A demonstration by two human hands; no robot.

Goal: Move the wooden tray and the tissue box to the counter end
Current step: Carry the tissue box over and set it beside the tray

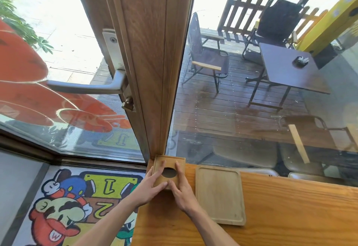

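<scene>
Head view: L hand (pixel 153 184) & R hand (pixel 183 189), fingers flat, press square wooden box (pixel 169 161) w/ round hole (pixel 168 172)

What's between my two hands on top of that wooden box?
In the head view, the round hole in the top of the wooden box lies between the left hand and the right hand, both resting on it.

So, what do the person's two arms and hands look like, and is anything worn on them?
Both arms are bare as far as the picture shows: no sleeve reaches the forearms. The left hand and the right hand wear no gloves. No ring, watch or bracelet shows on the fingers or wrists, and no marking or tattoo is visible on the parts in view.
</scene>
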